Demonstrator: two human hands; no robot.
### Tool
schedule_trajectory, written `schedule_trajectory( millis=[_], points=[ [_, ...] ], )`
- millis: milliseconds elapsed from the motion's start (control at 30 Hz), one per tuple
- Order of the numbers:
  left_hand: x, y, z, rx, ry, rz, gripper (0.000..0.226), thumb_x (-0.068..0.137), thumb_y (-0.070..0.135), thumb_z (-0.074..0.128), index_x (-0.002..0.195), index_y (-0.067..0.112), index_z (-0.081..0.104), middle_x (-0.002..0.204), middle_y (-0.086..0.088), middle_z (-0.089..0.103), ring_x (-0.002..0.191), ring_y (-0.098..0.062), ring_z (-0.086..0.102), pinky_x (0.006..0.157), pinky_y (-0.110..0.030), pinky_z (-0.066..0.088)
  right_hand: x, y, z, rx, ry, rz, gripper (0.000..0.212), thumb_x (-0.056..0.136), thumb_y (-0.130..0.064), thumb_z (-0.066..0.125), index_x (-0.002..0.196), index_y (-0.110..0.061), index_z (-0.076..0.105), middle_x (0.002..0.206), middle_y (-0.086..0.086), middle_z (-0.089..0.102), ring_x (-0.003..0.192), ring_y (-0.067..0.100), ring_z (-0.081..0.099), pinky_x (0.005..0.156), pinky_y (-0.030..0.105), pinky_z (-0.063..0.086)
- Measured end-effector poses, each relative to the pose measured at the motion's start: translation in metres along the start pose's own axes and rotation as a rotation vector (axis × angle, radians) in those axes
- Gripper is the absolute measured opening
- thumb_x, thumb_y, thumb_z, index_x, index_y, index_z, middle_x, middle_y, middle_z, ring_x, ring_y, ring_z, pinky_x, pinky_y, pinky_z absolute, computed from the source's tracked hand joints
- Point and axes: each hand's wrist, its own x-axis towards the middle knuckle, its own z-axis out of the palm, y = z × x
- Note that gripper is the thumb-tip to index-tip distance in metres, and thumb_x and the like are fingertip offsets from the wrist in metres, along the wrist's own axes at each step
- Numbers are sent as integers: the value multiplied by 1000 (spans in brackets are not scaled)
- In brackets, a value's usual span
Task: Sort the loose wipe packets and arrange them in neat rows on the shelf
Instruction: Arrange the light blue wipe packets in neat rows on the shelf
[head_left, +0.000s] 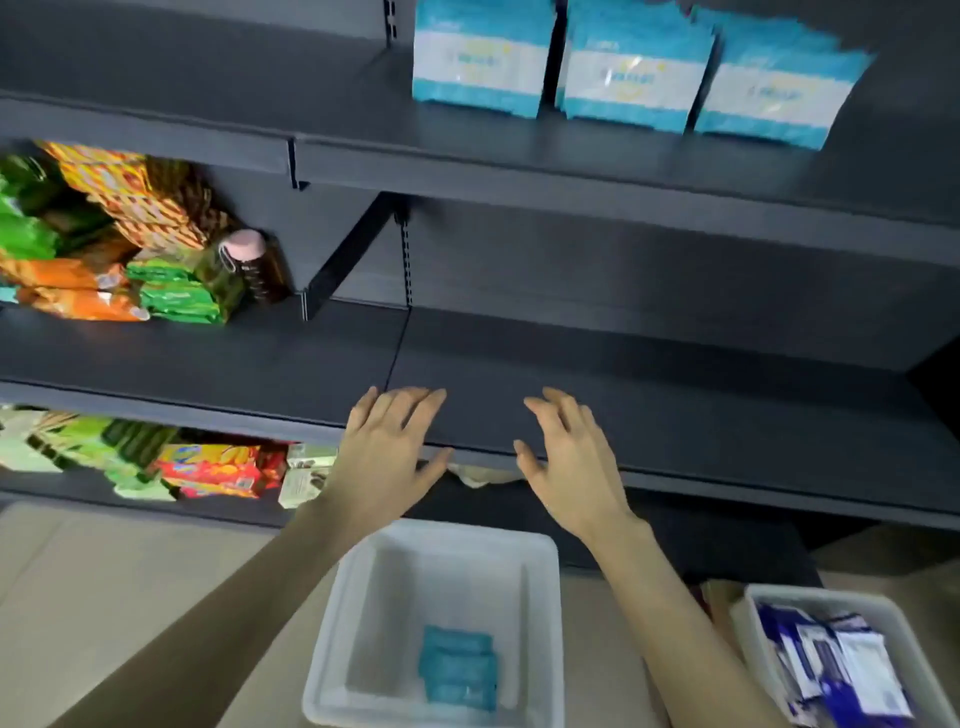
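- At the front edge of the dark middle shelf (675, 405), the left hand (392, 441) and right hand (566, 457) are side by side, fingers spread and relaxed, holding nothing.
- Below the hands, a white bin (332, 623) holds a few teal wipe packets (457, 667), stacked toward its near end.
- At the right, a second bin (753, 613) holds blue-and-white packets (831, 670).
- On the top shelf (467, 150), three blue-and-white packs (636, 73) stand upright in a row.
- Snack packets (104, 249) crowd the middle shelf's left end.
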Motion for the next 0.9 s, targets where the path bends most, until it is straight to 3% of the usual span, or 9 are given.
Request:
schedule_trajectory(
  millis=[100,167,200,267,367,567,733,833,900],
  points=[
    [-37,-13,57,-39,-139,-58,54,80,43,48,121,10,57,107,-8,65,96,-30,64,92,-51,48,-27,12,65,25,-161,100,45,78,-15,73,119,-2,60,123,19,59,103,39,59,81,48,53],
    [-63,-19,95,-62,-223,-110,51,76,38,63,116,7,62,103,-10,66,91,-32,66,85,-52,51,-46,20,105,32,-266,157,46,76,-16,75,118,-2,62,121,19,60,101,39,61,78,48,55],
    [-79,-21,119,-74,-276,-142,51,74,36,67,117,7,62,105,-10,66,92,-33,66,85,-52,51,-57,25,130,42,-321,186,47,80,-18,72,123,-3,59,127,18,57,107,38,58,84,47,53],
    [-103,-23,157,-128,-407,-236,53,83,36,62,129,11,54,122,-9,61,109,-32,60,98,-48,44,-77,35,169,68,-447,239,48,93,-25,58,137,-9,47,144,11,43,127,30,44,102,39,41],
    [-148,-24,221,-193,-624,-408,60,94,42,48,146,19,30,146,-1,39,133,-22,38,112,-35,23,-116,55,230,137,-608,346,49,98,-30,48,143,-16,36,148,1,33,133,21,34,106,31,35],
    [-220,-8,336,-419,-855,-752,56,93,36,54,140,13,34,137,-7,45,125,-23,44,104,-38,38,-192,85,349,411,-720,761,49,91,-30,60,135,-13,46,134,2,47,123,20,48,102,32,42],
    [-250,-10,409,-628,-881,-1103,62,88,33,64,137,6,37,132,-12,45,117,-26,48,97,-38,41,-244,115,429,547,-715,1057,66,69,-47,71,124,-14,53,119,4,56,109,22,57,92,45,50],
    [-263,-14,437,-684,-840,-1220,49,82,31,71,117,8,45,118,-9,47,102,-22,52,90,-37,47,-294,150,495,571,-721,1097,84,43,-69,79,109,-23,56,103,1,62,96,22,65,79,42,57],
    [-266,-17,450,-697,-806,-1275,48,77,34,76,105,11,45,108,-7,53,93,-21,56,77,-33,50,-289,147,496,592,-680,1134,88,40,-68,82,112,-25,55,105,0,61,94,18,65,80,39,57]
  ],
)
